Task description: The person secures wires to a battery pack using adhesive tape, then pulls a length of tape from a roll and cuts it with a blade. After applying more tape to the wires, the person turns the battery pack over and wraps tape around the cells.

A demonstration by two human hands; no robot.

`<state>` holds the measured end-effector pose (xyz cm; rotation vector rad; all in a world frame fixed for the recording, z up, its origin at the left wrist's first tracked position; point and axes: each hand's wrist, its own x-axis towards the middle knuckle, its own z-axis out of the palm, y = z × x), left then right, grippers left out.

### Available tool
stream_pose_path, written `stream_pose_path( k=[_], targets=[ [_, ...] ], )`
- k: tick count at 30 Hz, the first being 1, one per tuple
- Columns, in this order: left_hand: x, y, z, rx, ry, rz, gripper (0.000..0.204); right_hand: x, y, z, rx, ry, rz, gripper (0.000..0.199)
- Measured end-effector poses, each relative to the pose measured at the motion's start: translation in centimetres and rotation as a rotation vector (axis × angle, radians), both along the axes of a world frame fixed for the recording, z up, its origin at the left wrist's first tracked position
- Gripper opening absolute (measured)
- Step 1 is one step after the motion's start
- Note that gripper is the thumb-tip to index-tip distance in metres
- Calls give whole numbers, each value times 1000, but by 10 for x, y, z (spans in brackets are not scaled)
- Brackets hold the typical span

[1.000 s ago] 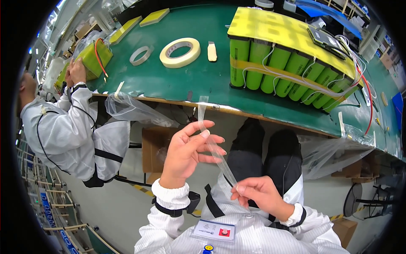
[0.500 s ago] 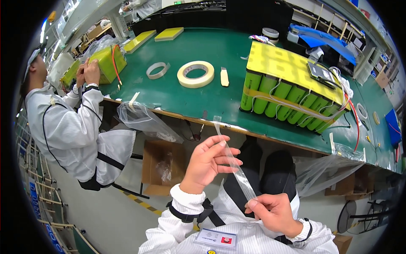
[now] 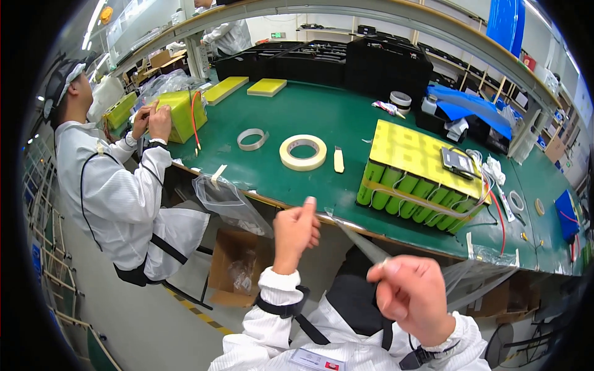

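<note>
My right hand (image 3: 414, 297) pinches the lower end of a strip of clear tape (image 3: 360, 243). The strip stretches taut up to the front edge of the green table (image 3: 247, 167), where its far end is stuck. Left of the strip and apart from it is my left hand (image 3: 297, 235), thumb raised away from loosely curled fingers, with nothing visible in it. Beyond my hands on the right stands a battery pack (image 3: 408, 148) of green cells with a yellow top, yellowish tape around its side, and white and red wires. A black flat device (image 3: 458, 162) lies on it.
A cream tape roll (image 3: 286, 160), a clear tape roll (image 3: 241, 143) and a utility knife (image 3: 338, 159) lie on the table. At the left, a co-worker (image 3: 111, 167) handles another yellow pack (image 3: 185, 117). A plastic bag (image 3: 229, 201) hangs from the edge above a cardboard box (image 3: 223, 272).
My left hand has come off the tape strip and its fingers have curled. My right hand has risen with the strip's end. The view has tilted up, showing more of the table's far side.
</note>
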<state>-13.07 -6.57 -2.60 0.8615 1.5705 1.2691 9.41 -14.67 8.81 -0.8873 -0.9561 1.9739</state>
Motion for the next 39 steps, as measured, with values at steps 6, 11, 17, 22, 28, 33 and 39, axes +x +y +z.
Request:
stream_pose_path(
  k=[6, 11, 17, 22, 28, 33, 39],
  targets=[
    [-10, 5, -19, 552, 845, 23, 17, -47, 66, 39, 77, 108, -112, 26],
    [3, -6, -24, 519, 1106, 8, 25, -93, 148, 50, 134, 179, -87, 19],
    [1, -7, -21, 463, 1166, -29, 27, -144, 231, 52, -2, 42, -145, 11],
    [0, -11, -24, 498, 1237, -19, 31, -171, 272, 41, -73, 9, -221, 9],
    [5, -15, -24, 426, 1277, -50, 32, -188, 291, 33, -211, 9, -533, 14],
    [7, -14, -19, 425, 1233, -69, 33, -176, 293, 71, 62, 51, -472, 14],
    [-10, -18, -12, 260, -64, -122, 38, -135, 184, 111, 423, -209, 273, 20]
  ],
)
